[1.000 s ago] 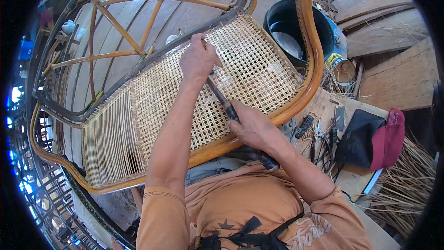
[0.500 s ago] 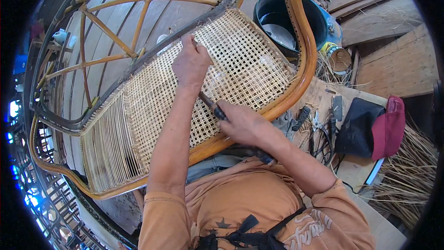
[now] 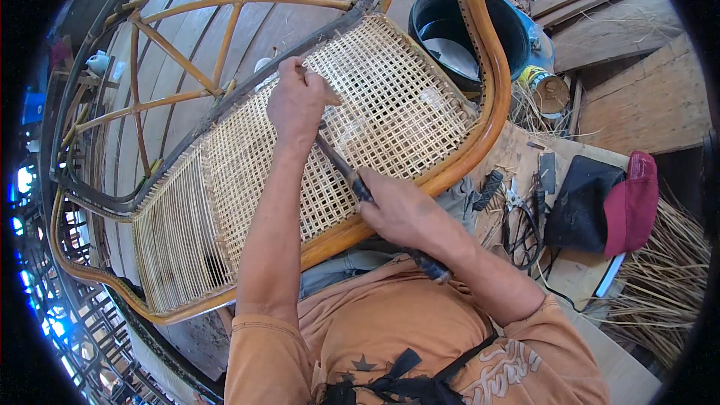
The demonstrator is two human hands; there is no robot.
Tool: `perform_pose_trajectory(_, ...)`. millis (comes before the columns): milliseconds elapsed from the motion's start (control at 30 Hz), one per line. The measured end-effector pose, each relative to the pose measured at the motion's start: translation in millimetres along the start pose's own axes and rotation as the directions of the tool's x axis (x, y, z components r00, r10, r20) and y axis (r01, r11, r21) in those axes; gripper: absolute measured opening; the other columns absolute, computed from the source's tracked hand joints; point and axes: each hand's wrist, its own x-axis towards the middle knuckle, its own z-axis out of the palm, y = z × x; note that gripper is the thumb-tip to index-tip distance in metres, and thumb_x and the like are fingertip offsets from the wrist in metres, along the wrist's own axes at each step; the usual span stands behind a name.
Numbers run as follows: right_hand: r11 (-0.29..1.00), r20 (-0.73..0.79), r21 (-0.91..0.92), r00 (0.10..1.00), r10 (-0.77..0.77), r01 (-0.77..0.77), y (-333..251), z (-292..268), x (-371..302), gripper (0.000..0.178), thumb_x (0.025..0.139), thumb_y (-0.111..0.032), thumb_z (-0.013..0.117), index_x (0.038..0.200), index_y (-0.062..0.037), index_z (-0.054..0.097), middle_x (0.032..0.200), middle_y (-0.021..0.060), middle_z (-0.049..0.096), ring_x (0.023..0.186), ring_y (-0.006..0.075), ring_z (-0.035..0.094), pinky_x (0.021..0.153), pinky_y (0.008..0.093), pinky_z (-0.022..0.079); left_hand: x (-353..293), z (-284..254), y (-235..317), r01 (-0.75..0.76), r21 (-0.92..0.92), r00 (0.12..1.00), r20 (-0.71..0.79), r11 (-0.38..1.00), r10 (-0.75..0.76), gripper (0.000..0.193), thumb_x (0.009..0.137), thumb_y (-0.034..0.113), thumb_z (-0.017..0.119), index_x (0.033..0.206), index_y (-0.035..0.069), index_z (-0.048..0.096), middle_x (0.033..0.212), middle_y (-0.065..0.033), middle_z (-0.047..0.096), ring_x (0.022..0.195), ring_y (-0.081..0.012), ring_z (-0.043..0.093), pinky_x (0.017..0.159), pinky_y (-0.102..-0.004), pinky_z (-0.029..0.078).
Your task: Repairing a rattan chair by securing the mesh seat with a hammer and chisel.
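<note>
A woven cane panel [image 3: 390, 97] fills a curved rattan frame [image 3: 337, 245] lying across my lap. Over the panel, close to its far grey edge, my left hand [image 3: 294, 109] is closed, fingers curled together. A small brownish pointed piece [image 3: 331, 96] shows beside its fingers; what the hand grips is mostly hidden. My right hand [image 3: 405, 211] is wrapped round the black-bound handle of what looks like a slim hammer [image 3: 337, 161]. Its upper end lies just beside my left wrist, and its head is hard to make out. The handle's butt sticks out below my right hand.
Bent rattan poles [image 3: 180, 52] cross at the far left. A dark bucket [image 3: 435, 19] and an open tin [image 3: 551, 95] stand beyond the frame. At right lie pliers [image 3: 514, 199], a black and maroon cloth item [image 3: 628, 206] and loose cane strands [image 3: 667, 277].
My left hand has shifted slightly left, uncovering the brownish piece beside its fingers. The tool's upper end has swung a little left and up, showing more of it; my right hand has moved slightly.
</note>
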Motion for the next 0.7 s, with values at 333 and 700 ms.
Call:
perform_pose_trajectory(333, 1.000, -0.038, -0.003, 0.999, -0.018, 0.018, 7.7, -0.1, -11.5, 0.026, 0.083, -0.013, 0.054, 0.101, 0.0031, 0.044, 0.086, 0.0291, 0.056, 0.086, 0.0454, 0.055, 0.075, 0.0496, 0.043, -19.4, 1.2, 14.2, 0.101, -0.011, 0.989, 0.109, 0.995, -0.099, 0.032, 0.084, 0.024, 0.050, 0.112, 0.008, 0.053, 0.090, -0.0127, 0.067, 0.081, -0.0323, 0.065, 0.073, -0.0412, 0.050)
perform_pose_trajectory(700, 0.999, -0.013, -0.023, 1.000, -0.025, 0.025, 10.7, -10.5, -6.2, 0.030, 0.083, -0.017, 0.054, 0.105, 0.0023, 0.048, 0.085, 0.0285, 0.058, 0.085, 0.0439, 0.057, 0.074, 0.0466, 0.045, -16.0, 1.4, 17.3, 0.119, 0.079, 0.983, 0.129, 0.990, -0.129, 0.038, 0.083, 0.026, 0.048, 0.116, 0.009, 0.051, 0.080, -0.0168, 0.067, 0.075, -0.0356, 0.065, 0.071, -0.0473, 0.049)
